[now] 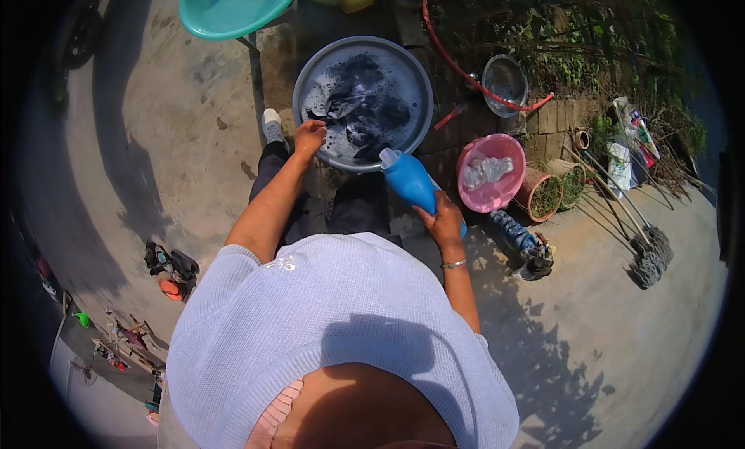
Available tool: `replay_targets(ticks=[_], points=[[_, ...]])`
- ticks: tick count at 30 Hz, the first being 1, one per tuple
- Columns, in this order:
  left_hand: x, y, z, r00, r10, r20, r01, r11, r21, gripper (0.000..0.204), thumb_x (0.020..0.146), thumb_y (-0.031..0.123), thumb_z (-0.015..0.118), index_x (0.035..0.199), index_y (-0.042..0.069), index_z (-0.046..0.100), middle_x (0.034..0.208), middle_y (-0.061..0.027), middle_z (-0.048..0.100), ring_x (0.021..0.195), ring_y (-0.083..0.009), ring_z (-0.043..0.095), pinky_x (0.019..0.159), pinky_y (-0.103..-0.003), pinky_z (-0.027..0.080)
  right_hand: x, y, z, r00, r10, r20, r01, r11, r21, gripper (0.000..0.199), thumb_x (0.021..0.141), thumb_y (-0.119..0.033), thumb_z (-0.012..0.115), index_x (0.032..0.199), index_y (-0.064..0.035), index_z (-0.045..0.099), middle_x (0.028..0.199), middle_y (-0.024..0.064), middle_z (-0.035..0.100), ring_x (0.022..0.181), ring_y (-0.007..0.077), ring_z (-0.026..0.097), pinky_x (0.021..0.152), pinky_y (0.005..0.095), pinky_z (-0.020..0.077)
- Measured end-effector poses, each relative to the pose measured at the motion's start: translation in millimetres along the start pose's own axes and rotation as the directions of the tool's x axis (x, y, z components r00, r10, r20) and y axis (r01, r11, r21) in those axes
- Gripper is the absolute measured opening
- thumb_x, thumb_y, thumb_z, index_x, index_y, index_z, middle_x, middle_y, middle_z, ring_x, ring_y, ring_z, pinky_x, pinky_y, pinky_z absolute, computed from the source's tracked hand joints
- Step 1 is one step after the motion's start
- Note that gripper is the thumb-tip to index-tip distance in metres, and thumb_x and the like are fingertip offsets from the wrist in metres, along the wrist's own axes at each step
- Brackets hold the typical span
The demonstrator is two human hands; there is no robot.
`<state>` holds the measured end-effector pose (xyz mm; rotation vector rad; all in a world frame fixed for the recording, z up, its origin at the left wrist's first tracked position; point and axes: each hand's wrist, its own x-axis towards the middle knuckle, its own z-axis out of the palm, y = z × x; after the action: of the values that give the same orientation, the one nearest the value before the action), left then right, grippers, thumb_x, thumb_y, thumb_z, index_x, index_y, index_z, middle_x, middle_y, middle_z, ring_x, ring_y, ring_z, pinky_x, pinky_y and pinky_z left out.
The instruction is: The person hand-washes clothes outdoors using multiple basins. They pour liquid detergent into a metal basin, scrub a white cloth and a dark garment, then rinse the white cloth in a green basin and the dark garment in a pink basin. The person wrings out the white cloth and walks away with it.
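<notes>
A large grey basin (426,84) in front of me holds foamy water with dark wet clothes (372,111) in it. At its near left rim is my left hand (310,137), fingers curled closed beside the edge of the dark cloth; what they grip, if anything, is hidden. My right hand (444,220) is wrapped round the lower part of a blue detergent bottle (411,181). The bottle lies tilted, its whitish translucent neck pointing toward the basin's near right rim. No stream of liquid can be made out.
A turquoise tub (233,10) stands far left. To the right are a pink basin (497,197) with clear plastic inside, a metal bowl (504,84), a red hose (458,70), plant pots (539,197) and mops (652,256). Shoes (172,270) lie on the left.
</notes>
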<state>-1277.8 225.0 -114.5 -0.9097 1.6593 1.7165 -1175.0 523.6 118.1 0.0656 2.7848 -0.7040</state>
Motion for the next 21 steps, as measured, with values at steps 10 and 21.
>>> replay_targets(ticks=[10,21], points=[[9.7,-7.1,18.6,0.988,-0.055,-0.144,0.051,0.998,-0.031,0.019,0.084,0.005,0.06,0.102,0.002,0.058,0.081,-0.0049,0.06,0.066,-0.0119,0.058,0.053,-0.025,0.049,9.4,2.7,26.2,0.997,-0.072,-0.02,0.069,0.99,-0.124,0.047,0.072,-0.038,0.074,0.097,-0.0039,0.053,0.078,0.0141,0.06,0.062,0.0318,0.06,0.052,0.0384,0.0473],[19.7,3.6,27.9,0.801,0.587,-0.113,-0.262,0.514,0.817,0.052,0.069,0.015,0.072,0.117,0.011,0.053,0.114,-0.0173,0.055,0.108,-0.0348,0.052,0.092,-0.041,0.042,-34.3,70.9,22.9,0.984,0.143,-0.105,-0.111,0.958,0.264,0.04,0.066,-0.02,0.076,0.1,-0.0039,0.061,0.095,0.0153,0.064,0.084,0.0333,0.061,0.077,0.0406,0.0463]])
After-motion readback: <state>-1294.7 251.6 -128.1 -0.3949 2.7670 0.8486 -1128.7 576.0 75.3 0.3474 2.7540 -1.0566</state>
